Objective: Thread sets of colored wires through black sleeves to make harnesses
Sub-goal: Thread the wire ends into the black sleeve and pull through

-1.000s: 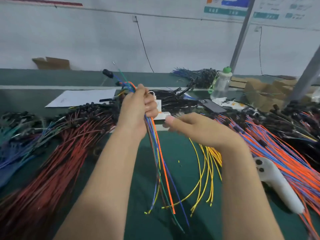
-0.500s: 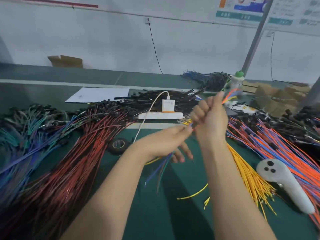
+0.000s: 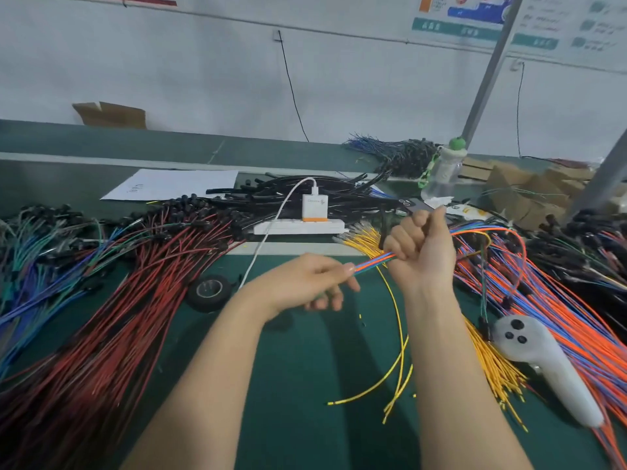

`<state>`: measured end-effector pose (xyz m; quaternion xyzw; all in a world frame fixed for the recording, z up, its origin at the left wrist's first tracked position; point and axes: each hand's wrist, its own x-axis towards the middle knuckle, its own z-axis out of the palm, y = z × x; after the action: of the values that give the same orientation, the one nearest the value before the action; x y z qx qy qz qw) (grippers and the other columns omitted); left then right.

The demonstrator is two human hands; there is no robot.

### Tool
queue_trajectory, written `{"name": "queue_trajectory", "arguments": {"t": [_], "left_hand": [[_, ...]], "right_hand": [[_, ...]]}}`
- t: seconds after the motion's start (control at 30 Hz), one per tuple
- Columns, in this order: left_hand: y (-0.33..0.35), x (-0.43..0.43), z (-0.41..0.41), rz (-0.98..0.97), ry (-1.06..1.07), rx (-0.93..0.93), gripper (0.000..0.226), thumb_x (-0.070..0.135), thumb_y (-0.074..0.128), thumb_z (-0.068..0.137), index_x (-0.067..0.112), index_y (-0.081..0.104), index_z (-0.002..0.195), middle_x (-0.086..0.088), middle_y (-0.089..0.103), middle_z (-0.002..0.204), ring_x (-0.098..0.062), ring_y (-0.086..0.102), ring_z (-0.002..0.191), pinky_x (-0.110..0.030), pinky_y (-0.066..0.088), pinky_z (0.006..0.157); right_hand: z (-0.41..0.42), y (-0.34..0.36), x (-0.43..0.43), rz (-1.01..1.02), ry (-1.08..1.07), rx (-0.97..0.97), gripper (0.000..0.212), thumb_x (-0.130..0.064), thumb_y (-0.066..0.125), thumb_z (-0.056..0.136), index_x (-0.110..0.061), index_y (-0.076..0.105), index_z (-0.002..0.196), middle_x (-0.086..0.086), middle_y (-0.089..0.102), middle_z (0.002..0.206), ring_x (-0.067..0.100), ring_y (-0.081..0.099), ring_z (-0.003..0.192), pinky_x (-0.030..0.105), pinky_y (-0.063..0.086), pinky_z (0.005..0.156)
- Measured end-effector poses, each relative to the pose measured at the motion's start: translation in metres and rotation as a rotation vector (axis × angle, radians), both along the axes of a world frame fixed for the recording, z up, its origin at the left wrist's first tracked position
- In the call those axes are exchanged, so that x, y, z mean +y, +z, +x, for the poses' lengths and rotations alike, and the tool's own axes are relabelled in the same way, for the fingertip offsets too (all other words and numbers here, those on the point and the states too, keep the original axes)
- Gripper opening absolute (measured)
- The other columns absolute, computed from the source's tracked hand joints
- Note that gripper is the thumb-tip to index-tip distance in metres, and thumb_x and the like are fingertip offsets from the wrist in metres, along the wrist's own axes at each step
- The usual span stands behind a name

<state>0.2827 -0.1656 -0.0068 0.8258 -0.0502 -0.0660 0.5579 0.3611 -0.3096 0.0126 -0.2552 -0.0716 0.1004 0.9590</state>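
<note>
status: one wire set of orange, blue and green strands is gathered and held above the green mat, between the two hands. the right hand is clenched in a fist around the set, and the strands trail out past it toward the orange and blue wire pile. the left hand pinches the near end of the set between thumb and forefinger, with the remaining fingers loosely curled below.

no black sleeve shows on the exposed span. the set therefore appears to be collected and its ends evened, with threading not yet done. the black sleeves lie in a heap behind the power strip, untouched by either hand. the large loose piles, including the yellow wires, suggest many sets remain.

change: one second ago the left hand alone gripped the set upright with its ends hanging down, and the right hand was open beside it. half a second ago the hands were touching. now they are apart, and a straight span of the set shows between them.
</note>
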Motion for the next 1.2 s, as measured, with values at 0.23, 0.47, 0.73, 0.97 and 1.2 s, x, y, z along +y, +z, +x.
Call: {"name": "queue_trajectory", "arguments": {"t": [0.23,0.47,0.73,0.97,1.2], "left_hand": [[-0.028,-0.020,0.023,-0.387,0.381,0.075,0.028,0.014,0.039,0.096,0.009,0.064,0.082,0.004,0.046,0.054,-0.005,0.031,0.037,-0.015,0.028,0.035],[-0.055,-0.023,0.025,-1.160,0.603,0.162,0.037,0.024,0.028,0.103,0.004,0.057,0.092,-0.013,0.067,0.090,-0.021,0.064,0.081,-0.030,0.049,0.078],[-0.076,-0.018,0.021,-0.747,0.427,0.085,0.021,0.020,0.045,0.100,0.007,0.062,0.101,-0.006,0.068,0.086,-0.016,0.065,0.074,-0.027,0.054,0.069],[-0.073,-0.016,0.013,-0.635,0.324,-0.004,0.013,0.006,0.058,0.092,0.008,0.066,0.081,0.000,0.063,0.063,-0.002,0.055,0.052,-0.013,0.046,0.052],[-0.069,-0.013,0.010,-0.846,0.257,0.073,0.019,0.013,0.050,0.096,0.005,0.067,0.094,-0.011,0.071,0.079,-0.010,0.066,0.065,-0.018,0.054,0.060]], "right_hand": [[0.001,-0.029,0.024,-0.079,0.023,0.022,0.047,-0.043,0.029,0.103,-0.016,0.038,0.066,-0.009,0.022,0.038,0.004,0.019,0.028,0.017,0.016,0.032],[0.000,-0.054,0.037,-0.241,-0.036,0.053,0.049,-0.045,0.032,0.102,-0.015,0.040,0.064,-0.009,0.020,0.041,0.006,0.017,0.031,0.018,0.016,0.034],[-0.001,-0.072,0.042,-0.185,-0.049,0.094,0.051,-0.046,0.031,0.102,-0.014,0.041,0.063,-0.008,0.020,0.042,0.006,0.015,0.032,0.018,0.013,0.036],[0.000,-0.069,0.031,0.052,0.001,0.140,0.049,-0.048,0.032,0.101,-0.015,0.044,0.066,-0.009,0.021,0.041,0.005,0.015,0.031,0.018,0.015,0.030],[0.000,-0.068,0.025,0.068,-0.049,0.155,0.051,-0.049,0.033,0.100,-0.015,0.045,0.064,-0.008,0.020,0.041,0.006,0.016,0.031,0.019,0.013,0.033]]}}
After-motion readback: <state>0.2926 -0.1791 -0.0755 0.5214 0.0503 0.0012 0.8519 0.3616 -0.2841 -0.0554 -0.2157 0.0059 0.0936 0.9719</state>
